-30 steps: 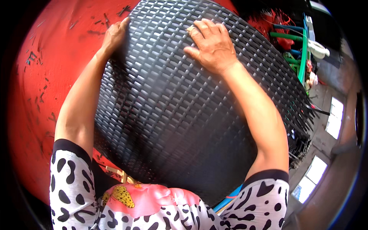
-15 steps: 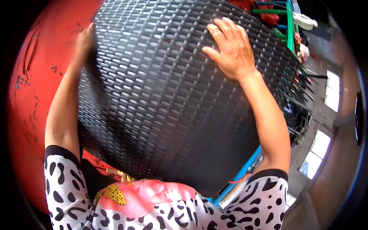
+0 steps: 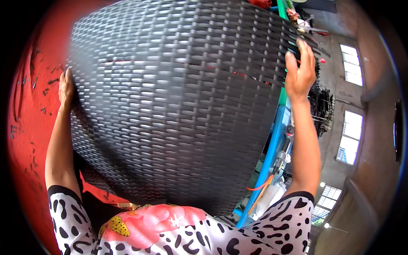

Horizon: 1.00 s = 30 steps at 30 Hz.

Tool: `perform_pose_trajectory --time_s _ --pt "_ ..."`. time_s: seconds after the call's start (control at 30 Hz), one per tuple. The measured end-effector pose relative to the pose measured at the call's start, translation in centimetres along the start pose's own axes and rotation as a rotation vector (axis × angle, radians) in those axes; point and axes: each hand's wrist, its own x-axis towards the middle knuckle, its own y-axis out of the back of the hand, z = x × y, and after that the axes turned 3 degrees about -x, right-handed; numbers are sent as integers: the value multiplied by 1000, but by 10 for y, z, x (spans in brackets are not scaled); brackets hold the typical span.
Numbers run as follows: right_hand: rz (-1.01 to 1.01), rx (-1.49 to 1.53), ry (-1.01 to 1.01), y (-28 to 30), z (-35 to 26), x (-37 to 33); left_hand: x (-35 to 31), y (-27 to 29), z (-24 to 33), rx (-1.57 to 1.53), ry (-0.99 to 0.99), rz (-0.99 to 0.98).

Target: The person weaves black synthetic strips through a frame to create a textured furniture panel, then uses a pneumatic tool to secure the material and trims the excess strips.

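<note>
A large black woven wicker panel [image 3: 170, 106] of flat plastic strips fills the middle of the head view, curving toward my chest. At its left edge, my left hand [image 3: 66, 88] is closed on the rim, with part of the fingers hidden. My right hand [image 3: 301, 72] is by the right edge, close to the loose strip ends. Its fingers are stretched upward and the thumb stands apart from them; whether the thumb touches the weave I cannot tell.
Red floor [image 3: 34, 140] with scattered black strip scraps lies on the left. To the right are a blue rail [image 3: 268, 157], a tool with a metal body [image 3: 279, 160], a clear plastic bag [image 3: 270, 197], and a heap of black strips [image 3: 323, 106]. Windows line the wall beyond.
My right hand has gone from lying over the panel's upper middle to its right edge. My left hand has come nearer along the left edge. The panel has shifted and turned a little.
</note>
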Motion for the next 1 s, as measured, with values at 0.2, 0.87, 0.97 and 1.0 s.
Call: perform_pose_trajectory --time_s 0.2,0.87,0.97,1.0 --pt "67 35 -98 71 -3 -85 -51 -10 20 324 -147 236" --pt "198 1241 -1243 109 -101 -56 -177 35 52 212 -524 312" --pt "139 998 -1172 89 -74 -70 -177 25 53 211 -524 280" --pt "185 978 -1174 84 -73 -71 -176 23 53 213 -523 277"
